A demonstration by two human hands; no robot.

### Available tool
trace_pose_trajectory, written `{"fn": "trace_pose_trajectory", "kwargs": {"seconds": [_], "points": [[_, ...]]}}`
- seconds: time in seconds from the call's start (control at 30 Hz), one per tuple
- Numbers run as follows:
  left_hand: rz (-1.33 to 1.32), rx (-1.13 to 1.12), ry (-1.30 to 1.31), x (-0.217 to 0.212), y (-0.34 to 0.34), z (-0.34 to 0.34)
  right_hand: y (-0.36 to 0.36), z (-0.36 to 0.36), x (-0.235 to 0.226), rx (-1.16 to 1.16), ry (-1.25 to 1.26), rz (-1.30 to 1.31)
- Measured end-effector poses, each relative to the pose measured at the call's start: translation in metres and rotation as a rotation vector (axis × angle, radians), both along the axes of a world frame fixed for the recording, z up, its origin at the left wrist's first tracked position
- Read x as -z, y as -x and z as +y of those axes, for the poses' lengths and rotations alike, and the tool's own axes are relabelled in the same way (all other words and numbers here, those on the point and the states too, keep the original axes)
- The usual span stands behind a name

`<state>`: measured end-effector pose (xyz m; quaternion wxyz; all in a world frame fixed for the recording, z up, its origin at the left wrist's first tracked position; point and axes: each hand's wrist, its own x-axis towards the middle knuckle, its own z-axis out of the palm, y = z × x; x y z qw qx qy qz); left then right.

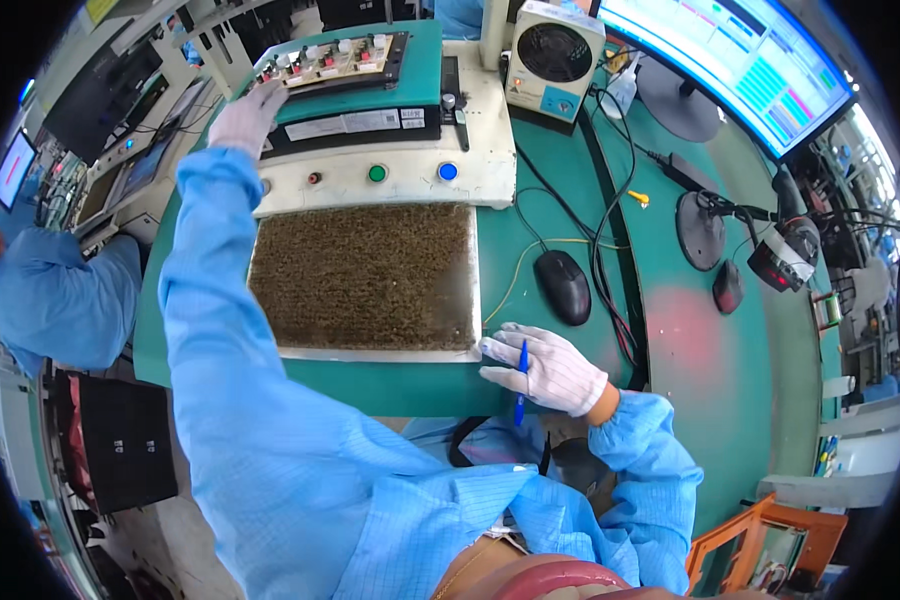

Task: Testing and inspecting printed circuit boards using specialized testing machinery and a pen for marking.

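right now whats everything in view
table: one, green, centre
machine: one, white and teal, back left
circuit board: one, multicoloured, atop machine
pad: one, brown, before machine
fan: one, cream, right of machine
mice: two, dark, right of pad
cables: several, black, beside mice
scanner: one, black, far right
large monitor: one, bluish, upper right
co-worker: one, blue clothing, left
box: one, black, lower left
pen: one, blue, table's front edge
own sleeves: two, blue, foreground
left fingers: one set, gloved white, by circuit board
right fingers: one set, gloved white, holding pen
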<state>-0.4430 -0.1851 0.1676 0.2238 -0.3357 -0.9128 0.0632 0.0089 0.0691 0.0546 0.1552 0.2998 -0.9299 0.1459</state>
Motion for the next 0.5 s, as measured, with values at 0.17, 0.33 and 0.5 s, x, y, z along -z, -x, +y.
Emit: {"fn": "trace_pose_trajectory", "kwargs": {"seconds": [0.17, 0.33, 0.5], "points": [[-0.358, -0.286, -0.014, -0.020, 0.006, 0.055, -0.036, 0.003, -0.014, 0.285, 0.091, 0.088], [-0.281, 0.145, 0.082, 0.001, 0.076, 0.034, -0.076, 0.007, -0.017, 0.607, 0.112, 0.073], [-0.123, -0.174, 0.221, -0.020, 0.016, 0.084, -0.111, 0.005, -0.019, 0.836, 0.136, 0.091]]}}
